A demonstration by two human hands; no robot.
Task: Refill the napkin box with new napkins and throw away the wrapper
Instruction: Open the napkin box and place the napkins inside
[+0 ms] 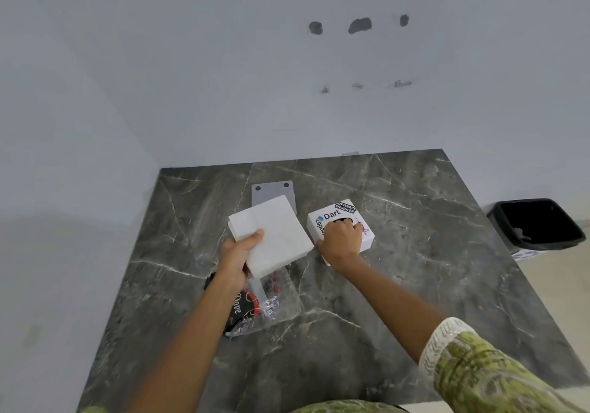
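Note:
A thick stack of white napkins [274, 237] is lifted just above the dark marble table [415, 253], gripped at its near-left corner by my left hand [238, 257]. To its right stands the white napkin box [332, 217] with stickers and a dark round hole on top. My right hand [341, 241] lies over the box's near side, fingers curled at the hole. Below the stack, under my left forearm, lies the crumpled clear wrapper [261, 313] with red and black print.
A flat grey plate with two holes [271, 190] lies behind the napkins. A black waste bin [539, 225] stands on the floor beyond the table's right edge. White walls close off the back and left.

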